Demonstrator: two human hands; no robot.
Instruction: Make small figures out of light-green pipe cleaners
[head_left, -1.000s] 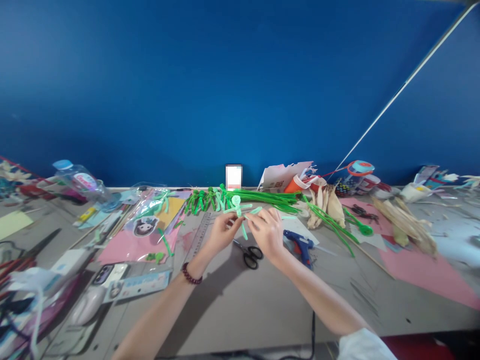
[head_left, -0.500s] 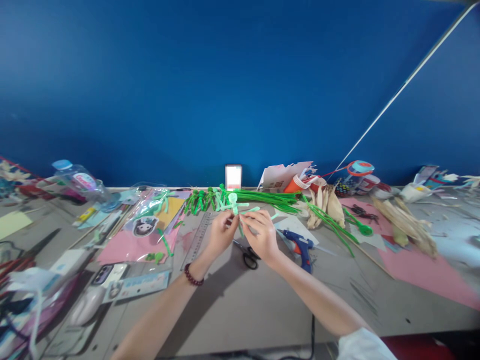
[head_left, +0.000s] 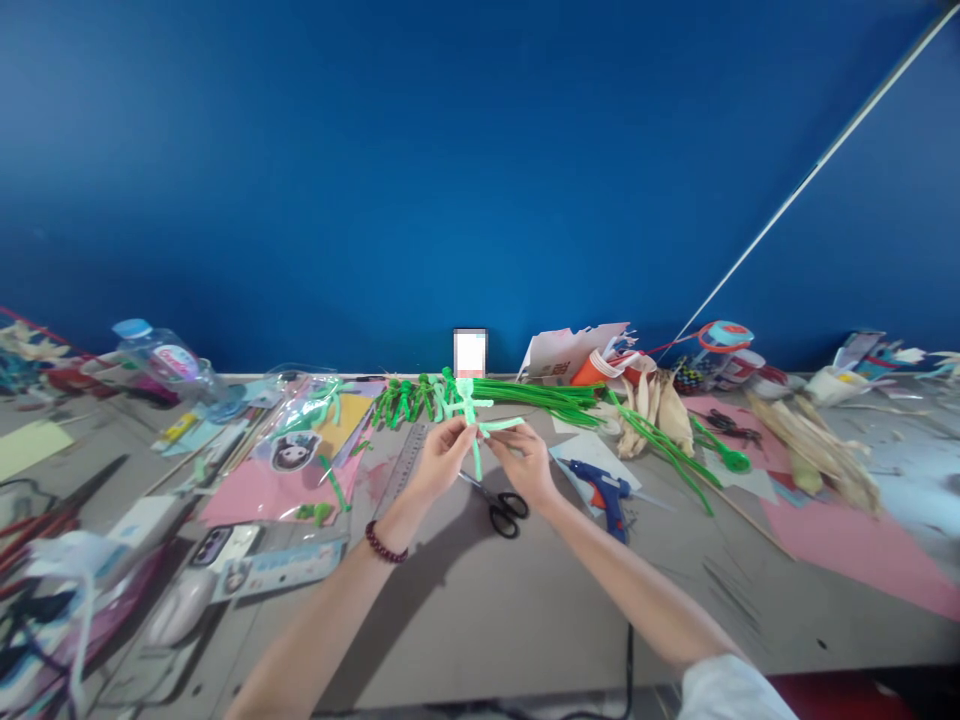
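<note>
A light green pipe-cleaner figure (head_left: 469, 405) with a round top and thin limbs is held up over the table. My left hand (head_left: 448, 455) pinches its middle, a dark red bead bracelet on that wrist. Close by on the right, my right hand (head_left: 523, 460) has its fingers closed around the limb that sticks out to the right. One limb hangs down between the hands. Black-handled scissors (head_left: 507, 512) lie just below. Behind the hands are several small green figures (head_left: 405, 400) and a bundle of green stems (head_left: 532, 397).
A blue glue gun (head_left: 606, 492) lies right of the hands, near dried husks (head_left: 664, 415). To the left are a clear ruler (head_left: 405, 465), pink paper (head_left: 247, 490) under a plastic bag, a phone (head_left: 225, 545), a mouse (head_left: 180, 605) and a bottle (head_left: 161, 355). A blue wall (head_left: 465, 180) stands behind.
The figure has turned slightly between my hands, and its lower limb now shows hanging down. My right hand's fingers have drawn lower, along the right limb. The view has shifted slightly.
</note>
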